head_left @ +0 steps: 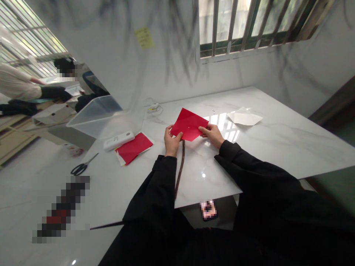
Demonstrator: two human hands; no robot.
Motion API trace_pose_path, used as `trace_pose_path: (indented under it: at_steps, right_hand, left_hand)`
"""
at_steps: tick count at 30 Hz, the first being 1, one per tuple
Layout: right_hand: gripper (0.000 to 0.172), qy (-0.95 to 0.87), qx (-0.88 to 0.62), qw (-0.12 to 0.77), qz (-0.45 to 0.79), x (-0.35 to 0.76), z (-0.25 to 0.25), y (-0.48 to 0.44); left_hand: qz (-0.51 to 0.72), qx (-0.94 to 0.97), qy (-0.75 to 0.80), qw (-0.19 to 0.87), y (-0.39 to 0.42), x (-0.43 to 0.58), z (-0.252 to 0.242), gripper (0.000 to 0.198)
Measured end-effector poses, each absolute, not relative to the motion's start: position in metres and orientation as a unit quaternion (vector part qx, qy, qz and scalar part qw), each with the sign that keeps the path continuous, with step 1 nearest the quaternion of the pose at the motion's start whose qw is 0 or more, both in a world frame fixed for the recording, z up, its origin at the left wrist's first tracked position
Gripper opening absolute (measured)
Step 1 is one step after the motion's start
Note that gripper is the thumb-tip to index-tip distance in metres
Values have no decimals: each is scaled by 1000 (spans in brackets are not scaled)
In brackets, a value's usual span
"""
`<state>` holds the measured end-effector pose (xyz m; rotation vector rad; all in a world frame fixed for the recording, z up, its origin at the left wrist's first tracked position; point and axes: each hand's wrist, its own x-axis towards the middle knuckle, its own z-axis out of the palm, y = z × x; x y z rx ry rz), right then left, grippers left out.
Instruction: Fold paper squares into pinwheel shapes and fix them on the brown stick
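A sheet of red paper [189, 121] is held up above the marble-patterned table, tilted, with one corner pointing away from me. My left hand [172, 143] pinches its near left edge, thumb on top. On the right, my right hand [213, 133] grips the near right corner between thumb and fingers. A thin brown stick [181, 168] lies on the table below the paper, its far end close to my left hand. To the left sits a stack of red paper [134, 148] with pale sheets showing beneath it.
White table [277, 147] with a white device [119, 141], scissors [80, 168], a clear plastic box [94, 116], folded white paper [244, 117] and a small cable [154, 107]. A blurred dark object [62, 208] lies at left. Another person [19, 85] sits at far left.
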<state>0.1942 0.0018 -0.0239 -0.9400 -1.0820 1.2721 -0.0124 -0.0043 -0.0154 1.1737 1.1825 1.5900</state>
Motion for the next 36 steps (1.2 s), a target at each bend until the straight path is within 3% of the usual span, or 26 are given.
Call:
trace_pose_path:
  at_steps: [5, 13, 26, 32, 36]
  right_hand:
    - [47, -440, -399, 586, 552, 195, -23, 2]
    - [45, -417, -392, 586, 573, 195, -18, 2]
    - [47, -498, -353, 538, 581, 195, -15, -4]
    - [67, -430, -318, 514, 671, 199, -8, -6]
    - [56, -492, -347, 498, 624, 197, -13, -4]
  left_hand:
    - [631, 449, 440, 455, -7, -12, -11, 52]
    - [604, 378, 365, 599, -11, -19, 8, 57]
    - [601, 475, 377, 521, -11, -6, -8, 54]
    - [615, 458, 395, 507, -10, -9, -10, 56]
    - [604, 460, 394, 518, -12, -8, -7, 57]
